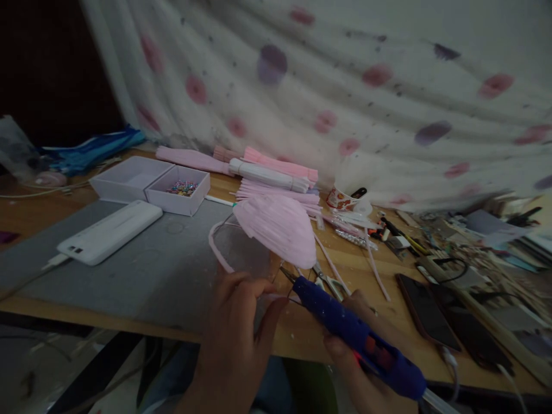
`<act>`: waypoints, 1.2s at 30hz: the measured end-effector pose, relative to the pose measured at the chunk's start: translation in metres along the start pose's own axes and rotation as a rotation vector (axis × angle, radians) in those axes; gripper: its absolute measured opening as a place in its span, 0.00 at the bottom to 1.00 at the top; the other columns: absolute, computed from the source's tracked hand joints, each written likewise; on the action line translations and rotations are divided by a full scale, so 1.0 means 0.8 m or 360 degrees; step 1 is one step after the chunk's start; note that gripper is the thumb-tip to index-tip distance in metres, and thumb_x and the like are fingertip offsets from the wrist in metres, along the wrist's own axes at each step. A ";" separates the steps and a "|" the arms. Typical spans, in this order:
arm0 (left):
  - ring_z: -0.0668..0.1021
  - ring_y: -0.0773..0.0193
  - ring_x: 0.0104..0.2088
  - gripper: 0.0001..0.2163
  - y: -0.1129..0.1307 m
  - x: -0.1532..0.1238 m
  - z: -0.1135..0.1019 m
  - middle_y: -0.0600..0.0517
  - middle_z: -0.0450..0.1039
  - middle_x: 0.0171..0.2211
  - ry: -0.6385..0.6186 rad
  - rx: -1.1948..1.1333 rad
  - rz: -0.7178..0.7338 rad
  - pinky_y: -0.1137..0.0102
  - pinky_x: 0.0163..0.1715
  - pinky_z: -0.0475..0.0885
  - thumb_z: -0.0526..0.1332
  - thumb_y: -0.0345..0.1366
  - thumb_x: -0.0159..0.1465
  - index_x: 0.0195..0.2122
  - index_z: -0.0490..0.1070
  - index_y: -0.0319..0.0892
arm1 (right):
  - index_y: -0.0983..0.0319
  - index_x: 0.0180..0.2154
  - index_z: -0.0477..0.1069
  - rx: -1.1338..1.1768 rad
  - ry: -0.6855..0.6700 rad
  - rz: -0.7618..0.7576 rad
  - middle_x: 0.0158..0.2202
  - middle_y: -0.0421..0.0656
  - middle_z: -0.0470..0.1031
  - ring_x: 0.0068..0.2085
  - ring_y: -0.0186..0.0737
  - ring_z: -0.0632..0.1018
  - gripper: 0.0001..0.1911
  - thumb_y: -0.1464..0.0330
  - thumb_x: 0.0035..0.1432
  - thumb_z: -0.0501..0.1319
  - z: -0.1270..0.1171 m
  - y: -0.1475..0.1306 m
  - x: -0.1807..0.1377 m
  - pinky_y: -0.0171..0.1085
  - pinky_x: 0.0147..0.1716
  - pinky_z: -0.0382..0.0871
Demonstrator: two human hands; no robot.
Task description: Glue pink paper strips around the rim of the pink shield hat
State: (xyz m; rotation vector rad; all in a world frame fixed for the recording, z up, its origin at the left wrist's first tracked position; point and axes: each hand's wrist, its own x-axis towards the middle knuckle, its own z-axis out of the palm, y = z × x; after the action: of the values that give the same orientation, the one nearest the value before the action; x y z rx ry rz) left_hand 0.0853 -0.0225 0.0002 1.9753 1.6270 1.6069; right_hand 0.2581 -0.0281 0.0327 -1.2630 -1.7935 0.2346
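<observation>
My right hand (357, 356) is wrapped round a blue hot glue gun (345, 325), whose metal nozzle points up and to the left. A clear glue stick sticks out of its rear end. My left hand (241, 316) pinches a thin pink pipe cleaner (219, 253), close to the nozzle. Just above both hands is a pale pink, petal-like piece (278, 230) made of rows of fuzzy strips. Whether it is joined to the pinched strip I cannot tell. Scissors (330, 282) with pale handles lie behind the gun.
A grey mat (142, 276) covers the table's left side, with a white power bank (110, 230) and a lilac box of beads (179, 195). Pipe cleaner bundles (271, 175) lie at the back. Two phones (426, 310) and a cluttered pile (478, 259) are at the right.
</observation>
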 end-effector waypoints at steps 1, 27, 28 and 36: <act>0.78 0.62 0.38 0.05 0.000 0.000 0.000 0.53 0.72 0.35 0.0003 -0.0011 -0.0005 0.68 0.40 0.75 0.62 0.35 0.65 0.40 0.67 0.47 | 0.57 0.27 0.66 0.0000 -0.0005 0.0000 0.23 0.38 0.65 0.24 0.38 0.69 0.19 0.51 0.61 0.60 0.000 0.000 0.000 0.38 0.23 0.58; 0.75 0.63 0.39 0.04 -0.021 -0.001 -0.010 0.55 0.73 0.34 0.0015 -0.0007 0.0160 0.68 0.46 0.71 0.61 0.36 0.67 0.40 0.67 0.47 | 0.64 0.28 0.73 -0.0387 0.0377 0.1073 0.19 0.43 0.74 0.19 0.42 0.74 0.22 0.50 0.46 0.64 -0.069 0.186 0.067 0.37 0.16 0.65; 0.75 0.63 0.39 0.03 -0.021 -0.002 -0.010 0.55 0.74 0.34 0.0020 -0.0006 0.0180 0.68 0.45 0.71 0.61 0.36 0.67 0.40 0.67 0.47 | 0.63 0.26 0.73 -0.0385 0.0342 0.1065 0.19 0.44 0.74 0.20 0.43 0.75 0.21 0.50 0.47 0.63 -0.066 0.194 0.066 0.37 0.17 0.66; 0.76 0.62 0.37 0.03 -0.018 0.000 -0.011 0.55 0.75 0.33 0.0022 0.0030 0.0222 0.67 0.42 0.72 0.59 0.38 0.68 0.38 0.68 0.47 | 0.63 0.32 0.74 -0.0643 0.0588 0.0896 0.31 0.49 0.77 0.34 0.50 0.77 0.20 0.54 0.45 0.67 -0.071 0.181 0.029 0.45 0.35 0.71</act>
State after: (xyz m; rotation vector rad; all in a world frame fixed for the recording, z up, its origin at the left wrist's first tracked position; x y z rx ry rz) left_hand 0.0695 -0.0210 -0.0054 2.1356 1.5453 1.6611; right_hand 0.3945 0.0394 -0.0082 -1.9472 -1.1722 -0.0583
